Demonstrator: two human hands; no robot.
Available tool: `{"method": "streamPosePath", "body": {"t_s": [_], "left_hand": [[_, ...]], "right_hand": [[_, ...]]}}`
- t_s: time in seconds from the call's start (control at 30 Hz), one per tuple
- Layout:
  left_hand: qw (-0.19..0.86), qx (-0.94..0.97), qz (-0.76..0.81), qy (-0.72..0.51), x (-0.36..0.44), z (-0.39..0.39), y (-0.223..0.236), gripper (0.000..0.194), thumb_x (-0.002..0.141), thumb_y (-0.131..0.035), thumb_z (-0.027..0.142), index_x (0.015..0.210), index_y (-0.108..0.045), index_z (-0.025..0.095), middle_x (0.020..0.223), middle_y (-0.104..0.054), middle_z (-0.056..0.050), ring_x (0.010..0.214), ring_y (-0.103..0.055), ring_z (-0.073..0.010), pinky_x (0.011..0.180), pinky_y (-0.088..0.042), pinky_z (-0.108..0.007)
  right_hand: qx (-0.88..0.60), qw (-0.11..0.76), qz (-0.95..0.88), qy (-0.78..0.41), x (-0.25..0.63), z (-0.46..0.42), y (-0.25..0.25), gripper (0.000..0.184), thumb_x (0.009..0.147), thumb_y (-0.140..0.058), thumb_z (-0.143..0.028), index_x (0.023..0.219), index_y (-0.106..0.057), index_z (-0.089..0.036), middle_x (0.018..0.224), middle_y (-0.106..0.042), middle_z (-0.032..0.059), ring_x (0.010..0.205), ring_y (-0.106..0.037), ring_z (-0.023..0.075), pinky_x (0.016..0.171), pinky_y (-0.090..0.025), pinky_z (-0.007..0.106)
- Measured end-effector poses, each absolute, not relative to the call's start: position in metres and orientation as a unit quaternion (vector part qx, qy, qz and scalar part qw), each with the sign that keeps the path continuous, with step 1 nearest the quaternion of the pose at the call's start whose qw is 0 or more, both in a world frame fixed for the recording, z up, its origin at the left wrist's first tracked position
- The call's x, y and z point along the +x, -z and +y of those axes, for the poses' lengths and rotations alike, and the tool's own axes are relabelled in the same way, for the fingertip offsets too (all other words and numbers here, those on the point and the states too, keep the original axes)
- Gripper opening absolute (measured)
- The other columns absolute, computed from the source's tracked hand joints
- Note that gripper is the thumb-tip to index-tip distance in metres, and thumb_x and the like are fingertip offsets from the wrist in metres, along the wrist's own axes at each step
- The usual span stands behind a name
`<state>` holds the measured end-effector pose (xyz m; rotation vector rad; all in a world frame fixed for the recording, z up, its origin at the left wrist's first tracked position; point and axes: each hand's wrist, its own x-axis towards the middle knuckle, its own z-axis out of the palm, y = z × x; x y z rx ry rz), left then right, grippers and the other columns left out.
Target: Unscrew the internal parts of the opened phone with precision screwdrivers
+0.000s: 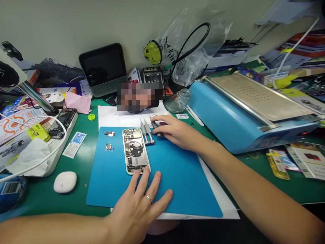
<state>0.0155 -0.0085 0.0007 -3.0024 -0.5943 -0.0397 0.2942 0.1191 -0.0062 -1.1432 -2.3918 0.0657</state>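
Note:
An opened phone (pixel 137 158) lies on a blue mat (pixel 188 189), its inner parts exposed. My left hand (pixel 142 200) is spread, with fingertips at the phone's lower edge. At the mat's upper edge, my right hand (pixel 175 130) has thumb and fingers around a dark-handled screwdriver (pixel 156 128). Two grey screwdrivers (pixel 147 133) lie side by side between that hand and the phone. Left of the phone are a small metal phone part (pixel 110 134) and another small part (pixel 108 146) with tiny bits beside it.
A blue machine with a metal plate (pixel 215 115) stands at right. Behind the mat are a glass jar (pixel 179 100), a dark-screened display (pixel 103 67) and a blurred patch (pixel 137 97). A white case (pixel 65 182) and a white cable (pixel 63 135) lie at left.

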Motion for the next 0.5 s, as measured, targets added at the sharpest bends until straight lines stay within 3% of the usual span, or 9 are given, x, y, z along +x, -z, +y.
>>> {"method": "streamPosePath", "body": {"t_s": [0.23,0.5], "left_hand": [[0.046,-0.980,-0.192,0.004,0.0164,-0.0070,-0.0022,0.084,0.085,-0.071,0.046,0.159,-0.036,0.025,0.164,-0.035,-0.018,0.146,-0.038,-0.0434,0.115,-0.029,-0.057],[0.044,-0.981,-0.191,0.013,0.0174,-0.0051,-0.0042,0.085,0.081,-0.075,0.048,0.156,-0.042,0.026,0.163,-0.039,-0.017,0.144,-0.041,-0.0446,0.113,-0.030,-0.056]], "right_hand": [[-0.418,0.274,-0.863,-0.076,0.2894,0.1182,0.0058,0.033,0.087,-0.050,-0.005,0.094,-0.076,-0.024,0.108,-0.061,0.0091,0.095,-0.066,0.0219,0.080,-0.062,0.036],[-0.402,0.275,-0.868,-0.097,0.2877,0.1142,0.0046,0.031,0.090,-0.048,-0.008,0.096,-0.074,-0.024,0.103,-0.064,0.0080,0.091,-0.066,0.0199,0.076,-0.059,0.033]]}}
